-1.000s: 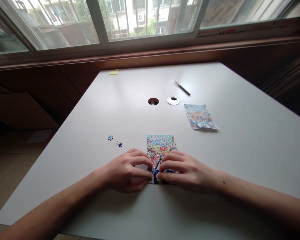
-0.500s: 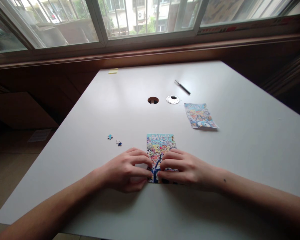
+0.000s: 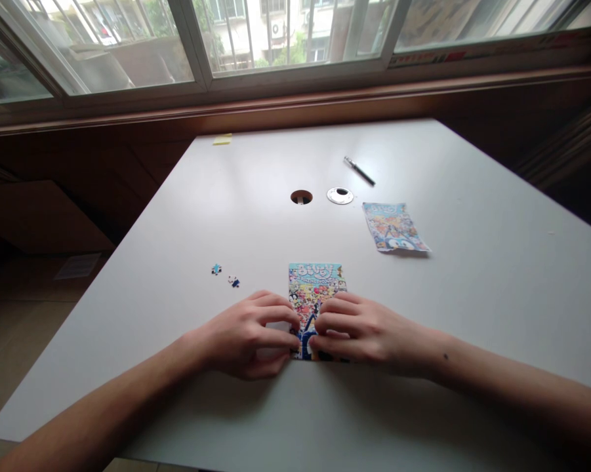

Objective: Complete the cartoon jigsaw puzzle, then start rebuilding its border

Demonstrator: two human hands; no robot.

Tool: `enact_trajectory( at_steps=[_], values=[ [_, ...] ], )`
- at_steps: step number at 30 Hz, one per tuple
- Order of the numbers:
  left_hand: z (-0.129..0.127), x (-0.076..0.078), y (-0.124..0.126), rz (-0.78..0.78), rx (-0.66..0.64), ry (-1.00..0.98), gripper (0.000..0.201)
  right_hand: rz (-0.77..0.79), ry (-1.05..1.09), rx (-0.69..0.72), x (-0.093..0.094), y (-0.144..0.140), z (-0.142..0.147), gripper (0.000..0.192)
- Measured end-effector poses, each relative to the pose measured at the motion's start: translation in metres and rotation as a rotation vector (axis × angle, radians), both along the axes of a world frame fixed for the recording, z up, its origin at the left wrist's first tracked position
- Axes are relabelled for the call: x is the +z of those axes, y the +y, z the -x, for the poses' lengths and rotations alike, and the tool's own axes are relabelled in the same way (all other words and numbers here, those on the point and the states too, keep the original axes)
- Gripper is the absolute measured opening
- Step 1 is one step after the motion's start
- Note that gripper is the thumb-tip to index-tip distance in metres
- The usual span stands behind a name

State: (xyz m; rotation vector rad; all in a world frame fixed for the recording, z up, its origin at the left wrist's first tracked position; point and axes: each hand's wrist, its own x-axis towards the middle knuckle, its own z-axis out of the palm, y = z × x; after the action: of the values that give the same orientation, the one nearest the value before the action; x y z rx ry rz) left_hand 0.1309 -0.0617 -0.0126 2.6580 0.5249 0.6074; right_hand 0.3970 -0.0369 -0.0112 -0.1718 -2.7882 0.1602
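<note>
Here, in the head view, has the left hand (image 3: pixel 248 334) bent at the lower left edge of a flat, rectangular, multicoloured jigsaw puzzle (image 3: pixel 307 301), with fingertips touching it. Has the right hand (image 3: pixel 361 328) curled over the lower right part of the same puzzle, fingertips also in contact, near those of the left. Cannot tell either grip as clamped on the puzzle or merely resting on it. Shows the puzzle lying picture side up on the smooth white counter (image 3: pixel 152 301), between both hands. Beyond the left hand, to the left of the puzzle, shows a small light-blue, white and black jigsaw piece (image 3: pixel 217 269) near a small dark-blue and white jigsaw piece (image 3: pixel 234 282). Farther off to the right, shows a creased, printed, light-blue sheet (image 3: pixel 397 227), and behind it a slim black-and-silver pen (image 3: pixel 360 171).
</note>
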Motion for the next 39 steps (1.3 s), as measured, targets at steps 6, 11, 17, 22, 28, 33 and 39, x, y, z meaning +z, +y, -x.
enact_trajectory(
  at_steps=[6,11,17,22,28,33,39],
  values=[
    [0.000,0.001,-0.002,0.010,-0.001,0.035,0.026,0.087,0.009,-0.006,-0.001,0.001,-0.002,0.018],
    [-0.005,0.003,-0.005,0.019,0.022,0.030,0.032,0.064,0.017,-0.007,-0.002,0.001,-0.002,0.019],
    [0.035,0.019,0.021,-0.045,0.287,0.092,0.013,0.151,0.034,-0.022,-0.007,0.002,-0.003,0.022],
    [0.093,0.027,0.053,-0.135,0.534,0.334,0.012,0.200,0.091,-0.028,-0.009,0.002,-0.003,0.023],
    [0.108,0.025,0.057,-0.045,0.561,0.416,0.020,0.364,0.285,-0.145,-0.014,0.009,-0.005,0.028],
    [0.103,0.027,0.055,-0.071,0.567,0.419,0.014,0.415,0.353,-0.192,-0.017,0.013,-0.006,0.026],
    [0.109,0.029,0.056,-0.053,0.623,0.439,0.015,0.430,0.359,-0.187,-0.019,0.014,-0.006,0.025]
  ],
)
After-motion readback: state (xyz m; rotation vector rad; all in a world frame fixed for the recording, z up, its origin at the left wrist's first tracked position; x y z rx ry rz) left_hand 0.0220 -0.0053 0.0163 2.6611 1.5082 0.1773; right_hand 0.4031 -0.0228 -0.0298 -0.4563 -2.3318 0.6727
